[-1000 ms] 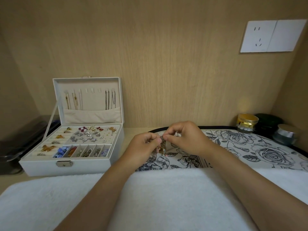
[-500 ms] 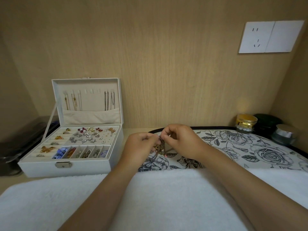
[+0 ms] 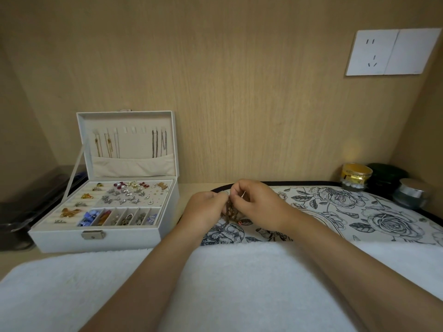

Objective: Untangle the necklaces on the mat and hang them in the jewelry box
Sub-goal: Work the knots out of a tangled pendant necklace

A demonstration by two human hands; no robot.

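The knotted necklaces (image 3: 230, 210) are pinched by the left hand (image 3: 203, 209) and the right hand (image 3: 258, 204) and hang down to the mat (image 3: 359, 212). The jewelry box (image 3: 134, 232) is set off to the left, nearer the left hand.

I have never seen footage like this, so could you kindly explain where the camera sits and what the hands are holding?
There is no machine: a person works with bare hands, filmed by one camera worn on the head, looking forward and down. The left hand and right hand pinch a tangled clump of necklaces over a flowered mat. At the left stands an open jewelry box with chains hung in its lid. A white towel lies nearest; jars stand far right.
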